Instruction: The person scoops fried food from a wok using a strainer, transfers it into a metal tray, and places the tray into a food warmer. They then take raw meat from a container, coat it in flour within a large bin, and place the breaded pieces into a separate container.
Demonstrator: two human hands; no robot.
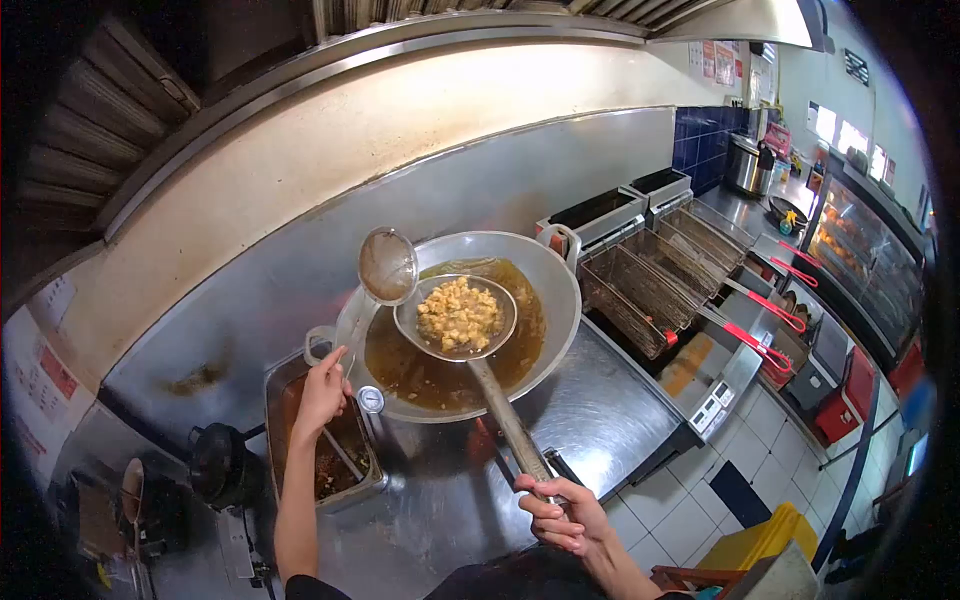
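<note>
A wide metal wok point(568, 300) holds brown oil. Over the oil is a large round skimmer point(404, 334) full of small golden fried pieces point(460, 314); its long handle runs down to my right hand point(566, 515), closed around the end. My left hand point(325, 390), fingers closed, is by the wok's left handle and grips the thin handle of a smaller fine-mesh skimmer point(388, 266). That mesh is tilted up above the wok's left rim. A round dial thermometer point(370, 400) is at the wok's lower left edge, close to my left hand.
A metal container point(372, 482) with brown contents stands left of the wok. Fryer baskets point(640, 290) with red handles sit over the fryer at right. A black device point(217, 465) is at left. A yellow bin point(770, 545) stands at lower right, and a range hood point(450, 50) hangs overhead.
</note>
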